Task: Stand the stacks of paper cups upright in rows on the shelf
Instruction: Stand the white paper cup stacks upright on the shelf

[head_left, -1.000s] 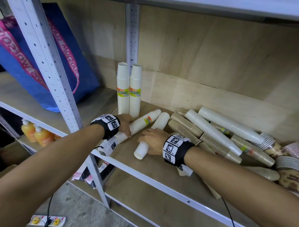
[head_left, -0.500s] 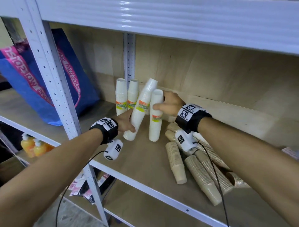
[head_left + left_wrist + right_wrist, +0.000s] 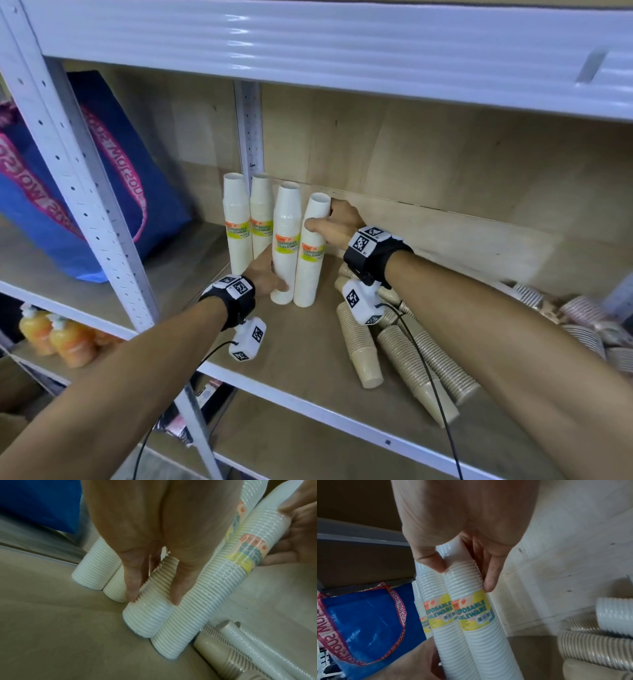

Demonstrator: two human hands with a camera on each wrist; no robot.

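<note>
On the wooden shelf (image 3: 191,281), the left hand (image 3: 265,275) grips one tall white paper cup stack (image 3: 286,246) low down, the right hand (image 3: 337,224) pinches another (image 3: 310,253) beside it near the top; I would press both flat before letting go.

On the sleeve label (image 3: 473,613) of the white cup stack I'm gripping I read "DISPOSABLE TABLEWARE" (first letters cut off), with a barcode too small to read. The neighbouring stack's label (image 3: 439,609) to its left carries the same words. The blue bag (image 3: 113,192) at far left has pink lettering, upside down; I can't make it out.
</note>
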